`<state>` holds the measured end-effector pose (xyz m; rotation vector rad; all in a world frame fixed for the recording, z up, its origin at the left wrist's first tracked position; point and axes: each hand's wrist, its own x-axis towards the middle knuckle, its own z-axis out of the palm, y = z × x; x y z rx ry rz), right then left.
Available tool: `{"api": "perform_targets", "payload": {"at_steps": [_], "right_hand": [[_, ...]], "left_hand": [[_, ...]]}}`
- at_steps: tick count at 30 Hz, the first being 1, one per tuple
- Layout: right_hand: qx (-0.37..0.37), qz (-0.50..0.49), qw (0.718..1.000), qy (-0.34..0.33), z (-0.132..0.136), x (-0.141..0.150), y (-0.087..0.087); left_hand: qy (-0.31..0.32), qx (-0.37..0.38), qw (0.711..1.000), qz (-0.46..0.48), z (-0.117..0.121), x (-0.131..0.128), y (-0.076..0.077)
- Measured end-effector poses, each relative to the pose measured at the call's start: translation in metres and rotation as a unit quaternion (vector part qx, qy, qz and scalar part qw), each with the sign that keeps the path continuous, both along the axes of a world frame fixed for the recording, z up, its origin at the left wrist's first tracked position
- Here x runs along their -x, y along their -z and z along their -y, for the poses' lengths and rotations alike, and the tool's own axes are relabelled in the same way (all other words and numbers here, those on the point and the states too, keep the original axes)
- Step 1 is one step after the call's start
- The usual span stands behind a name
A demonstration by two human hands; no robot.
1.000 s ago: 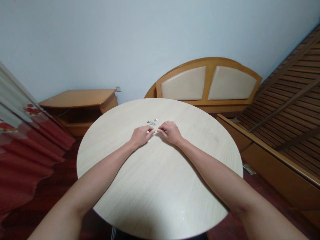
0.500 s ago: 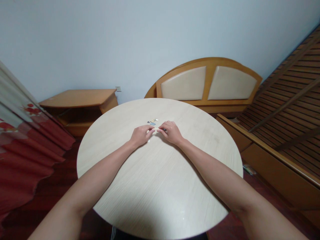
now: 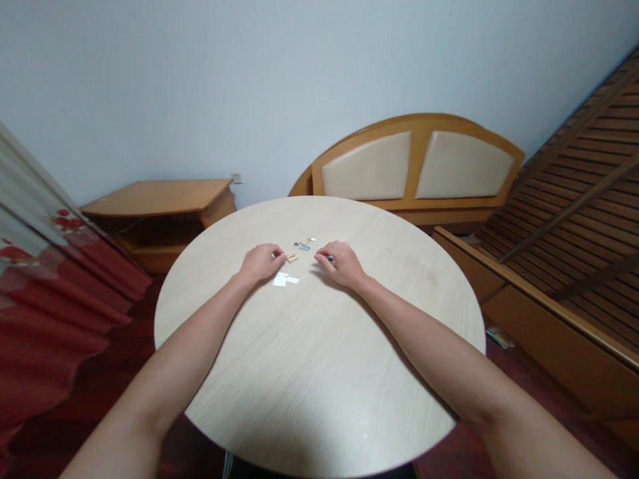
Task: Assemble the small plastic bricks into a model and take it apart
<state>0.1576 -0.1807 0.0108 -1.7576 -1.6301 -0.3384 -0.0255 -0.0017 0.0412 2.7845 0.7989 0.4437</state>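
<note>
Both my hands rest on a round pale wooden table point(image 3: 319, 372). My left hand point(image 3: 260, 262) is curled, its fingertips pinching a small tan piece point(image 3: 292, 257). My right hand point(image 3: 340, 263) is closed around a small dark object point(image 3: 330, 258) that I cannot make out. Two small white pieces point(image 3: 284, 280) lie on the table just below my left hand. A few tiny blue, grey and yellow pieces point(image 3: 304, 243) sit a little beyond, between the two hands.
A low wooden stand point(image 3: 160, 199) is behind the table at the left. A wooden headboard with padded panels point(image 3: 414, 163) leans against the wall. A slatted bed frame point(image 3: 574, 199) stands at the right, and red-patterned fabric point(image 3: 44, 293) hangs at the left.
My left hand has drawn away to the left with the tan piece, so the hands no longer touch. The white pieces under it are now uncovered. My right hand stayed put.
</note>
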Motion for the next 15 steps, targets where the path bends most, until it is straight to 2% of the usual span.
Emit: {"api": "perform_targets", "payload": {"at_steps": [2,5,11,15], "right_hand": [[0.002,0.001,1.0,0.002,0.0,0.0,0.0],[0.004,0.001,1.0,0.005,0.0,0.001,0.0],[0.014,0.005,1.0,0.011,-0.001,0.0,0.001],[0.024,0.01,0.999,0.019,-0.002,0.001,0.002]], "left_hand": [[-0.022,0.002,1.0,-0.021,0.001,-0.001,0.002],[-0.024,0.011,0.999,-0.035,0.001,-0.003,0.006],[0.017,-0.019,0.999,0.048,0.005,-0.012,0.022],[0.047,-0.008,0.996,0.076,0.003,-0.021,0.033]]}}
